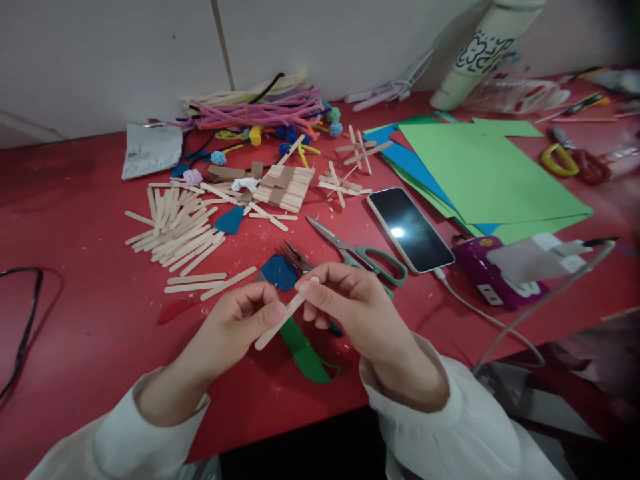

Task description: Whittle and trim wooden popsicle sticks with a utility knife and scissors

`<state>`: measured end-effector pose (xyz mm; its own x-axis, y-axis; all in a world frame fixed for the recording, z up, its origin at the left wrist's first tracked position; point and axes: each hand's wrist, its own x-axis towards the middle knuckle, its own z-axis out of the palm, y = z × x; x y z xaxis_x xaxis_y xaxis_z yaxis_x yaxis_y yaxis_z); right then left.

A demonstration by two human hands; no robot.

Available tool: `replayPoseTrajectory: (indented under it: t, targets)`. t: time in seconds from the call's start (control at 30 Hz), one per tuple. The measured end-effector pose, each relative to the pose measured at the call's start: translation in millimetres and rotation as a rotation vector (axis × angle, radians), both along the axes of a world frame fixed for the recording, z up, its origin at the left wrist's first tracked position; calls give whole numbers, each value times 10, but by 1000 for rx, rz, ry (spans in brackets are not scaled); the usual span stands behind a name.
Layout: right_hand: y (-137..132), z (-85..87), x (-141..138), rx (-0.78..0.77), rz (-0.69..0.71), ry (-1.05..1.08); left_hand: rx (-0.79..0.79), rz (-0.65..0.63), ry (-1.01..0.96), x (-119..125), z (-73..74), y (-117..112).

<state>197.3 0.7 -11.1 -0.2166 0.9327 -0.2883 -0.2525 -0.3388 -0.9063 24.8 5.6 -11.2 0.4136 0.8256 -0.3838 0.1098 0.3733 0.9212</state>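
Both my hands hold one wooden craft stick (280, 325) just above the red table (90, 307). My left hand (240, 327) pinches its lower half between thumb and fingers. My right hand (345, 300) grips the upper end with closed fingers. Below the hands lie green-handled pliers (305, 350) and a blue paper scrap (278, 272). A pile of loose craft sticks (177, 230) lies to the upper left, and a glued panel of sticks (286, 187) sits beyond it.
Scissors (357, 253) and a phone (410, 229) lie right of the hands, with a purple device (483, 267) and white cable. Green and blue paper sheets (480, 173) cover the back right. Pipe cleaners (260, 110) and pompoms sit at the back. A black cable (25, 327) runs at left.
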Motion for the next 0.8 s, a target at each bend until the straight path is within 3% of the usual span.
replayPoseTrajectory:
  t: [0.33, 0.53, 0.8]
  targets:
    - [-5, -24, 3, 18, -6, -19, 10, 170, 63, 9, 8, -6]
    - [-15, -18, -15, 84, -28, -78, 64, 80, 13, 29, -2, -8]
    - [-56, -2, -37, 150, -23, -140, 102, 88, 17, 30, -9, 28]
